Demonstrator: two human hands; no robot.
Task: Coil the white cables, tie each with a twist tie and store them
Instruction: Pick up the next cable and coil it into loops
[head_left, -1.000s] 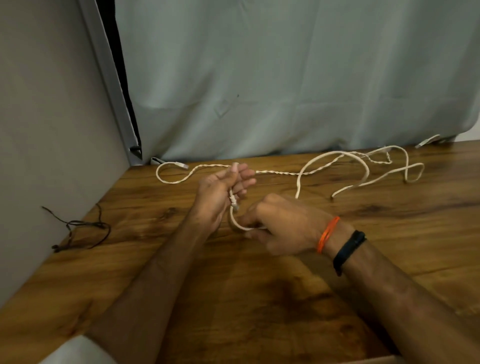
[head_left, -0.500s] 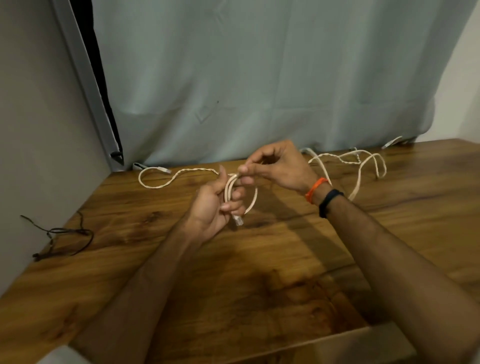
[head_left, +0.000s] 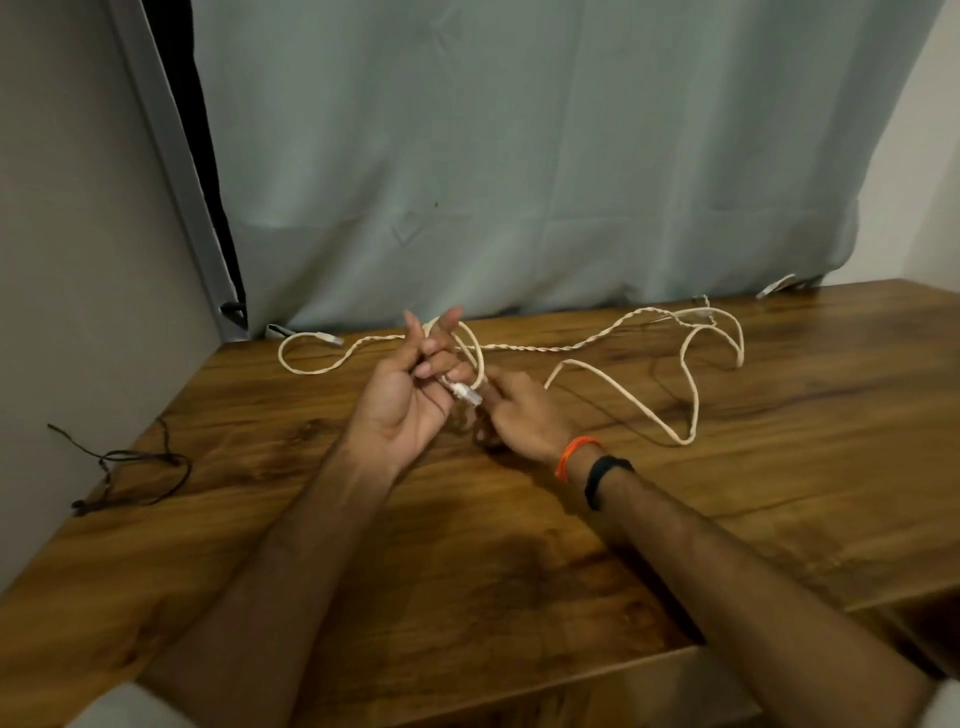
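Left hand (head_left: 410, 395) grips looped braided white cable (head_left: 623, 387) over grainy wooden table (head_left: 519, 571).

Both forearms were left bare. An orange thread band (head_left: 575, 453) and a black wristband (head_left: 602, 479) were worn side by side on the right wrist. A white sleeve edge (head_left: 130, 709) was seen at the left arm.

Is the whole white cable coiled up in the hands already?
No: only a small loop sits in the left hand; most of the white cable trails loose across the table.
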